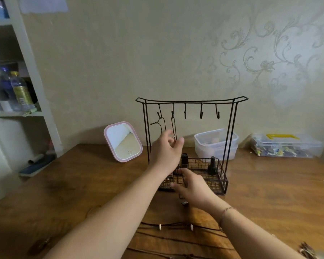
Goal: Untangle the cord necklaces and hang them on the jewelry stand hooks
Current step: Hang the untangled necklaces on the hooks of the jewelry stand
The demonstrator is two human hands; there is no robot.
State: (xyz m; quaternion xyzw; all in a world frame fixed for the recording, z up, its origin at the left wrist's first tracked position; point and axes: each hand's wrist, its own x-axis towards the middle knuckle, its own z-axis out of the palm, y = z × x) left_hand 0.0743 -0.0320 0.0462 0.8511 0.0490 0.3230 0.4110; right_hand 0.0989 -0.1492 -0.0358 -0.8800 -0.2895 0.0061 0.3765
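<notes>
Black wire jewelry stand upright on the wooden table, five hooks along its top bar. On the leftmost hook, one dark cord necklace already hung; on the second hook, another cord necklace, dangling. Left hand raised before the stand, thumb and fingertips pinching that second cord's lower end. Right hand lower, at the stand's basket, fingers curled on a thin dark strand (grip partly blurred). More cord necklaces with pale beads spread on the table in front of the stand. Pink-framed mirror left of the stand; clear plastic tubs behind it.
</notes>
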